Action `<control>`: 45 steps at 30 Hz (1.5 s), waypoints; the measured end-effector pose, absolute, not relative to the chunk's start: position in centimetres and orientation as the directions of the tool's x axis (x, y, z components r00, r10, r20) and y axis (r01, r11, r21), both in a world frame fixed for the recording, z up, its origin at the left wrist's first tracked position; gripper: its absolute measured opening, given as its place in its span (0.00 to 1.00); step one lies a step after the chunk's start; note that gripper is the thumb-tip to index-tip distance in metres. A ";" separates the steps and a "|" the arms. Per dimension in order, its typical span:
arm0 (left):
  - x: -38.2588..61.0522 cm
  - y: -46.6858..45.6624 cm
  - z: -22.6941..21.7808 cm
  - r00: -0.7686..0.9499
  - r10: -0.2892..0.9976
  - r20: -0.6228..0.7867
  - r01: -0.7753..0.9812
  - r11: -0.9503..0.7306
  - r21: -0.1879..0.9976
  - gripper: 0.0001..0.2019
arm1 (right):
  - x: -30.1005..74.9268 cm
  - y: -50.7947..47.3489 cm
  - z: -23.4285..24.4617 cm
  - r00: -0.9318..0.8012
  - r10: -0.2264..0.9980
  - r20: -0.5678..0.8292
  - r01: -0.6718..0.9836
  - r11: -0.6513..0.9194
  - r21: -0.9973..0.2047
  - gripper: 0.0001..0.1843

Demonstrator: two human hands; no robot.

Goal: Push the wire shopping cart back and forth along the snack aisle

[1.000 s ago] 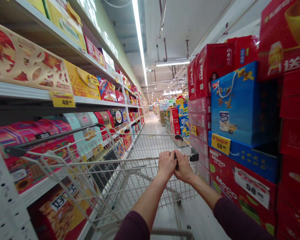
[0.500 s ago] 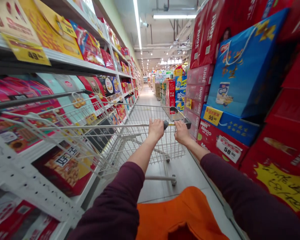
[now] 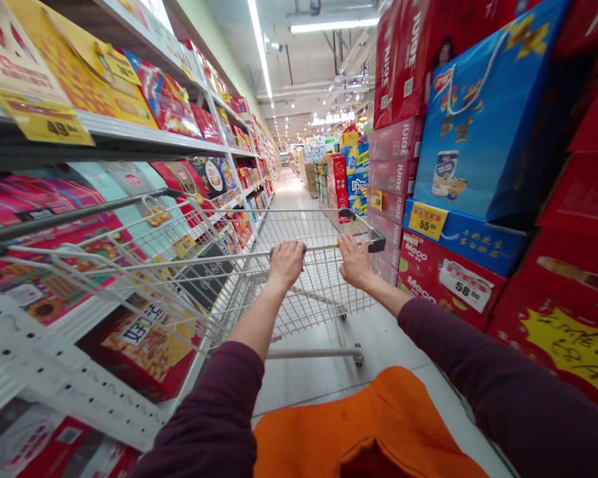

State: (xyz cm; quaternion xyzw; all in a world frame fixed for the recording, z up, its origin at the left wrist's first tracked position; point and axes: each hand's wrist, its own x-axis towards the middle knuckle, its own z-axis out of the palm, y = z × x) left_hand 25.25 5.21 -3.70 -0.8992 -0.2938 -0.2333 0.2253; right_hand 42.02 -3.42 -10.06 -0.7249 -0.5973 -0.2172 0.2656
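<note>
A metal wire shopping cart (image 3: 323, 285) stands turned sideways in front of me, its dark-grey handle bar (image 3: 84, 211) toward the left shelves. My left hand (image 3: 286, 263) is closed around the near top rail, over a dark grip piece that shows on both sides of the fingers. Further right along this rail, close to the black corner piece (image 3: 377, 241), my right hand (image 3: 355, 261) has its fingers laid over the wire, straighter than the left ones. No goods show in the part of the basket I can see.
Shelves (image 3: 139, 119) packed with boxed snacks and yellow price tags line the left, close to the cart. Stacked red cartons (image 3: 441, 282) and a blue gift bag (image 3: 488, 126) rise on the right. A tiled aisle (image 3: 292, 189) runs ahead between them.
My left hand has shifted left along the rail onto the dark grip. The right hand's fingers have straightened somewhat. The cart has swung slightly, and the view has shifted a little.
</note>
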 end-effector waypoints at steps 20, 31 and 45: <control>17.7 9.3 -4.0 0.625 0.373 0.686 0.702 -0.654 -0.283 0.17 | 33.3 -0.3 -8.1 0.128 0.769 0.626 0.984 -0.021 -0.176 0.38; 14.1 10.8 -3.4 0.613 0.370 0.698 0.704 -0.658 -0.269 0.17 | 30.5 1.0 -7.9 0.020 0.743 0.669 0.986 0.095 -0.136 0.34; 8.5 13.0 -2.6 0.578 0.295 0.760 0.732 -0.599 -0.324 0.16 | 32.3 1.4 -9.9 0.014 0.656 0.755 0.994 0.072 -0.082 0.35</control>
